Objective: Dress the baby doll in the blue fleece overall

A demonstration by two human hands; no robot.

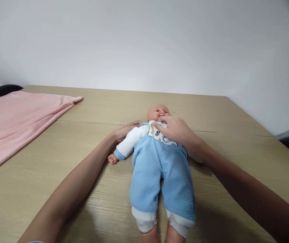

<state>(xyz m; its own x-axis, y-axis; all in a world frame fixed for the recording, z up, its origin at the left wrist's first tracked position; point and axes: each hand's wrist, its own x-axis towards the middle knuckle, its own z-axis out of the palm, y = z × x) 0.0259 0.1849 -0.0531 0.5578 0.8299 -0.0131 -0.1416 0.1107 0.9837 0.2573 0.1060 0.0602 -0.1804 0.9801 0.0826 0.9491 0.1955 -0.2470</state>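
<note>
A baby doll [159, 168] in a blue fleece suit with white sleeves lies on its back on the wooden table [83, 175], head away from me. My left hand [125, 130] rests beside the doll's left-side shoulder, fingers stretched flat along the white sleeve. My right hand [176, 130] lies on the doll's upper chest, fingers pinched at the white bib or collar just under the chin. The doll's far arm is hidden behind my right wrist.
A pink cloth [15, 125] is spread over the table's left part, reaching its back edge. A dark chair back [0, 90] shows behind it. A plain white wall stands beyond the table. The table's right edge runs diagonally at the far right.
</note>
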